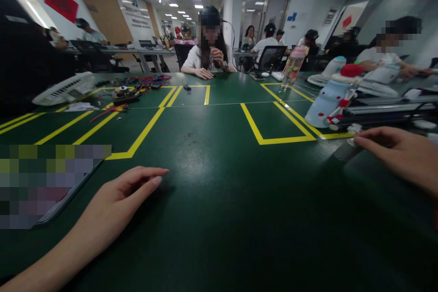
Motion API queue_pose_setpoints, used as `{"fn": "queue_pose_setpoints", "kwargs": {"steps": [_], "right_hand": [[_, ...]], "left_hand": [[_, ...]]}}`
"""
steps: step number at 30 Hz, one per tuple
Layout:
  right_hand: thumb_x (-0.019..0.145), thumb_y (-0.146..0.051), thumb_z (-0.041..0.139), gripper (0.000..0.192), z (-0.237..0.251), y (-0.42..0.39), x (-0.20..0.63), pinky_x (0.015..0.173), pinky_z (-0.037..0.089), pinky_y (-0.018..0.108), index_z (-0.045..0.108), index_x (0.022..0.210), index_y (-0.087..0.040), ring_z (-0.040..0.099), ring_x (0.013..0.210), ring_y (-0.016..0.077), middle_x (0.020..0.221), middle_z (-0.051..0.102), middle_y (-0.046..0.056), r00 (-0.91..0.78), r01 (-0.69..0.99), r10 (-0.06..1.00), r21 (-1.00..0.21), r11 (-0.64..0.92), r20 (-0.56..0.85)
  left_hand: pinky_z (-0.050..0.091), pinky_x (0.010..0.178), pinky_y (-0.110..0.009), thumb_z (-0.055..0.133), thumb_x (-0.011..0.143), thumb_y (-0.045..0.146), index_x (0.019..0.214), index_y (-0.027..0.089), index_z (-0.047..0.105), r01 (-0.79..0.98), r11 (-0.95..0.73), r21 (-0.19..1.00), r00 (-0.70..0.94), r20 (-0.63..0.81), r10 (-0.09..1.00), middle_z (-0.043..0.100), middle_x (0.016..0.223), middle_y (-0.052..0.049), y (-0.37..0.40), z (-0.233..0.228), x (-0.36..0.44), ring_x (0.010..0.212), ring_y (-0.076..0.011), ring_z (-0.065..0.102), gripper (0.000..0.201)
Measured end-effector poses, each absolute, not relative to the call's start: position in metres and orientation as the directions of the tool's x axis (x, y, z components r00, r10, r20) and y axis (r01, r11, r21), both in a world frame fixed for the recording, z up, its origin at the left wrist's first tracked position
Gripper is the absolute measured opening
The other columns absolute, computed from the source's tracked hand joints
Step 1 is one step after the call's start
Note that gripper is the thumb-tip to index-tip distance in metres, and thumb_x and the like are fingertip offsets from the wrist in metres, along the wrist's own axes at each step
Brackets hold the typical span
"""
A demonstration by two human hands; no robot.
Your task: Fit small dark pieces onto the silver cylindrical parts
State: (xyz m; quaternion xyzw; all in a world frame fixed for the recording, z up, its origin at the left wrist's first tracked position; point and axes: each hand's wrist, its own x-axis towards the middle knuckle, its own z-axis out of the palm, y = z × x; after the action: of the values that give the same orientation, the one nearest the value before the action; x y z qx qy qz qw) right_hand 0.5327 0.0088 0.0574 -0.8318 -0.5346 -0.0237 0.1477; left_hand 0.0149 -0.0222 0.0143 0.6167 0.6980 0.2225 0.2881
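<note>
Dark green counter (219,219) fills the view, marked with yellow tape lines (143,132) forming boxes. A person in a white top (205,57) sits at the far side, one hand raised near the chest, the other flat on the counter. More people sit at desks behind and to the right.

Left hand (119,200) lies palm down on the counter, fingers (150,178) straight and held together, holding nothing. Just left of it lies a flat dark device (68,196), its face blurred out; hand and device are close but apart.

Right hand (400,155) reaches in from the right edge, fingers loosely together, fingertips touching a small grey flat object (345,150) on the counter. No grip visible, just contact from above.

Behind the right hand: a pale blue spotted bottle-shaped thing with red cap (328,100), lying tilted. Clear drink bottle (294,66) stands upright further back. White fan (65,89) at far left, with a heap of coloured wires (143,83) beside it.
</note>
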Motion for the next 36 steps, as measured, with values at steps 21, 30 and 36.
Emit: {"fn": "queue_pose_setpoints", "kwargs": {"steps": [21,30,36], "right_hand": [[0.069,-0.059,0.063,0.050,0.038,0.016,0.563,0.066,0.048,0.033,0.065,0.098,-0.019,0.063,0.072,0.0195,0.092,0.069,0.007,0.403,0.866,0.896,-0.392,-0.310,0.184],[0.063,-0.044,0.078,0.048,0.026,0.012,0.533,0.072,0.052,0.031,0.053,0.096,-0.020,0.065,0.085,0.0198,0.102,0.066,0.011,0.208,0.958,0.875,-0.271,-0.092,0.438],[0.074,-0.037,0.072,0.037,0.033,-0.004,0.404,0.081,0.055,0.030,0.051,0.101,-0.023,0.063,0.096,0.0164,0.109,0.061,0.006,-0.342,0.670,0.800,-0.469,0.575,0.492]], "left_hand": [[0.042,0.090,-0.037,0.053,0.082,0.062,0.109,0.031,0.066,0.722,0.085,0.687,-0.026,-0.096,0.995,0.066,0.116,0.000,-0.023,0.007,0.009,0.107,-0.0267,0.060,0.043],[0.041,0.091,-0.036,0.053,0.085,0.058,0.108,0.031,0.066,0.737,0.036,0.675,0.018,-0.073,0.997,0.065,0.115,0.000,-0.021,0.008,0.014,0.106,-0.0251,0.059,0.038],[0.043,0.088,-0.036,0.052,0.086,0.058,0.107,0.030,0.067,0.754,0.029,0.656,0.019,-0.067,0.998,0.067,0.112,0.000,-0.022,0.009,0.016,0.102,-0.0247,0.061,0.037]]}}
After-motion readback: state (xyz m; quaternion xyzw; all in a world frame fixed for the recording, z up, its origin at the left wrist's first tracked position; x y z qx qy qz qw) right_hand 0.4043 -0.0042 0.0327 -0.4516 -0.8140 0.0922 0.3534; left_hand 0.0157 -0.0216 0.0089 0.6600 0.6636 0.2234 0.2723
